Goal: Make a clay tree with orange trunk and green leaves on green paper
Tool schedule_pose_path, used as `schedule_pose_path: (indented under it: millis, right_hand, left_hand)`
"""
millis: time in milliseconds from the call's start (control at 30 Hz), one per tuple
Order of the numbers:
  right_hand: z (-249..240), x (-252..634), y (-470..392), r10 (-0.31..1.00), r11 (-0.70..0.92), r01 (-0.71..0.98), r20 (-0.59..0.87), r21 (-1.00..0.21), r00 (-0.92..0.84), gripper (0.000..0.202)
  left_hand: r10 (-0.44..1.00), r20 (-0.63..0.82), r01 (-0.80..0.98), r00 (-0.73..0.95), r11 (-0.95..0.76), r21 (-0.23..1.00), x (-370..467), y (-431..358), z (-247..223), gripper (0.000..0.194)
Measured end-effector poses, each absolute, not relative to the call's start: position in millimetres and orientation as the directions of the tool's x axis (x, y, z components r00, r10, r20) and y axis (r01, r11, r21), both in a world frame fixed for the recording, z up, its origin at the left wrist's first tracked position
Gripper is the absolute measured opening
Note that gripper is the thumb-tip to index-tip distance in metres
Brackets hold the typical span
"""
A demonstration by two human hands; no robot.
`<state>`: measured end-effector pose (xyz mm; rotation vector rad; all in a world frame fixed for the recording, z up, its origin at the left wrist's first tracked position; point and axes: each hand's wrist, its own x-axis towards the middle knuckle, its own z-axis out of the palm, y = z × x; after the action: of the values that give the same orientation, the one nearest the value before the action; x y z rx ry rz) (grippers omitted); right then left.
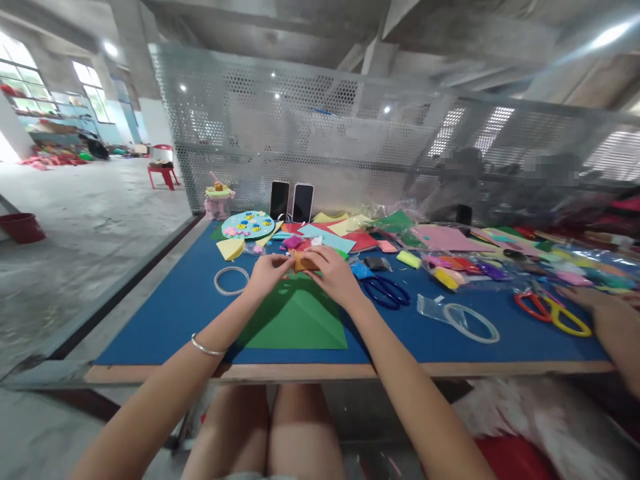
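Observation:
Both hands meet above the far part of a green sheet [300,320] on the blue table. Between them is a small orange piece [304,263]. My left hand [270,272] pinches its left end with thumb and forefinger. From the right, my right hand [333,270] holds the same piece with bent fingers. A pink lump [293,242] and a white bit [317,241] lie just beyond the hands. Dark blue scissors [385,292] rest to the right of my right hand, and a clear ring [231,281] lies left of my left hand.
A round light-blue board with bees [248,225] and two phones [303,202] stand at the back. Red and yellow scissors [553,313], a second ring [471,323] and clay packets [463,267] are on the right. Another person's hand [583,298] reaches in at the far right.

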<state>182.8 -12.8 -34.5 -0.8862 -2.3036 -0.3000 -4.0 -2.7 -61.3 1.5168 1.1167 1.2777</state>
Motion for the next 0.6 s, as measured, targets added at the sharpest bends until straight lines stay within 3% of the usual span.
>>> schedule_pose_path:
  millis: [233, 433, 600]
  right_hand:
    - [-43.2, 165.5, -13.2, 0.498, 0.774, 0.631, 0.655, -0.04, -0.569, 0.029]
    - [-56.6, 166.9, -10.9, 0.542, 0.793, 0.587, 0.629, -0.163, -0.557, 0.03]
    - [-55.7, 157.9, -20.5, 0.593, 0.743, 0.63, 0.659, -0.225, -0.464, 0.026]
  left_hand:
    - [0.97, 0.239, 0.103, 0.043, -0.243, 0.965, -18.6, -8.1, -65.9, 0.031]
    - [0.975, 0.21, 0.08, 0.077, -0.216, 0.973, -23.9, -8.3, -69.1, 0.035]
    - [0.955, 0.284, 0.155, 0.084, -0.294, 0.943, -22.5, -11.3, -67.4, 0.033]
